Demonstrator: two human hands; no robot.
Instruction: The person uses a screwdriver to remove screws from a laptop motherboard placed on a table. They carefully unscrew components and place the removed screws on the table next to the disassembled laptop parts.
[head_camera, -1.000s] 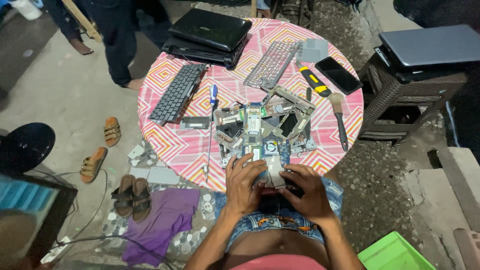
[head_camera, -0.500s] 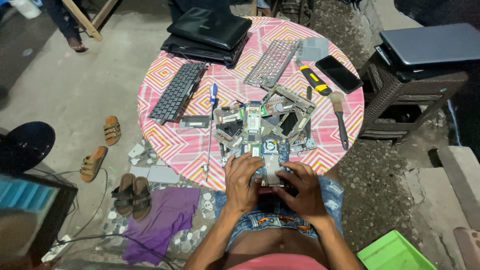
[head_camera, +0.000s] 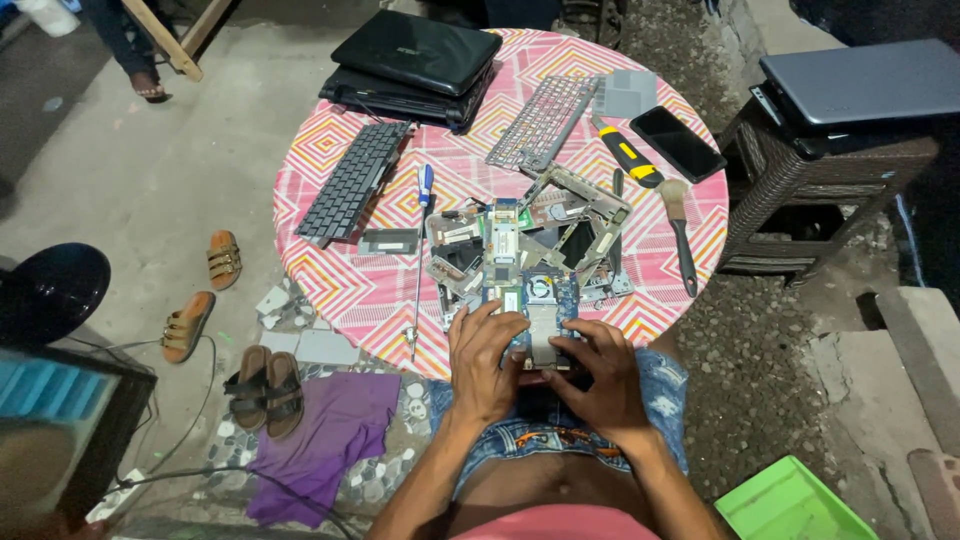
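Both hands work a blue rectangular laptop circuit board (head_camera: 528, 312) at the near edge of the round bench with the pink-and-orange zigzag cloth (head_camera: 340, 285), just above the person's lap. Left hand (head_camera: 483, 362) lies on the board's left near corner, fingers (head_camera: 487, 325) spread and curled down onto it, likely pinning it flat. Right hand (head_camera: 597, 380) is at the right near corner, fingers bent in toward the board's grey centre plate; cannot tell whether they pinch a small part or only press. Board is kept close to the body, probably for reach and a steady view.

Orientation: the board lies flat, long axis running away from the person toward the bench centre, far end touching the pile of grey metal laptop frame parts (head_camera: 560, 225).

Around it: a long thin screwdriver with a blue handle (head_camera: 420, 260) lies left of the pile, tip toward the near edge. A black loose keyboard (head_camera: 352, 182) sits further left, a grey bare keyboard frame (head_camera: 543, 120) beyond the pile, stacked black closed laptops (head_camera: 415, 60) at the far edge. A yellow-and-black utility knife (head_camera: 628, 155), black phone (head_camera: 680, 142) and black-handled brush (head_camera: 680, 225) lie to the right, apart from the hands.
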